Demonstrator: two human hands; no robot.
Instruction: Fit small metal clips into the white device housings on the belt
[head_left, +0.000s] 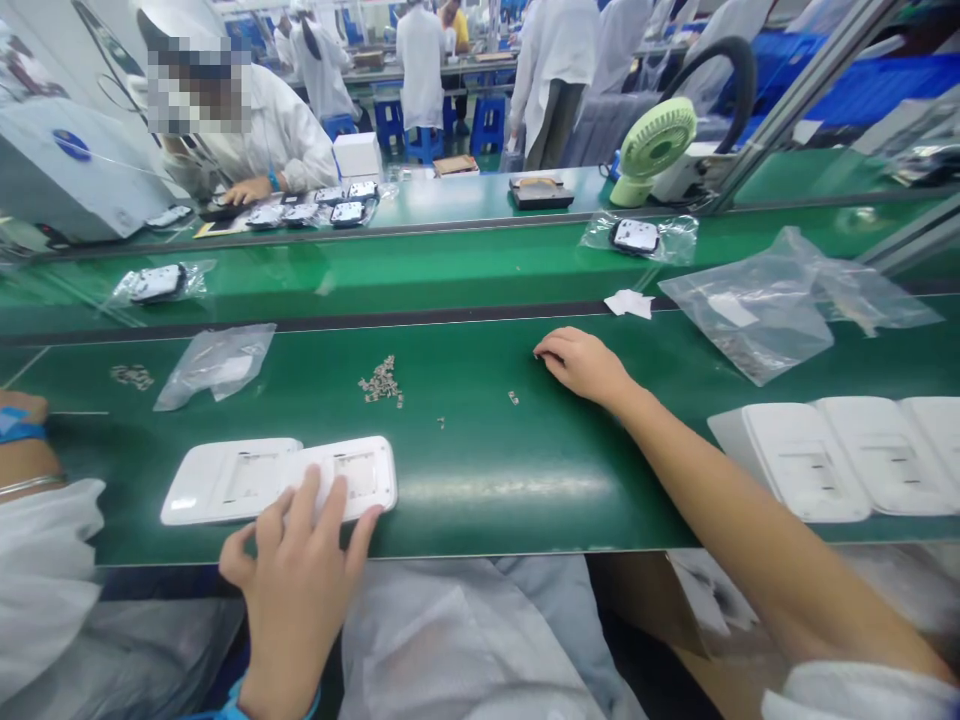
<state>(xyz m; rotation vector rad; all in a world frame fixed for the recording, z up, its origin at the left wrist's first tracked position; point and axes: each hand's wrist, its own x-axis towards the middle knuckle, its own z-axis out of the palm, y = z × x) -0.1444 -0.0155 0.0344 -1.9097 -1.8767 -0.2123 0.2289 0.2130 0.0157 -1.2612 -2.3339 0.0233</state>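
Head view: left hand (304, 560) on white casings (255, 478), pair's long axis sideways.

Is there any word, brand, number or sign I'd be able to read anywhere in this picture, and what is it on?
No text can be read.
Blue oval emblem on the pale grey boxy machine: too blurred to read.
White slip in the large clear plastic bag: no legible print.
White rounded plastic casing under the left hand: any marks are too small to read.
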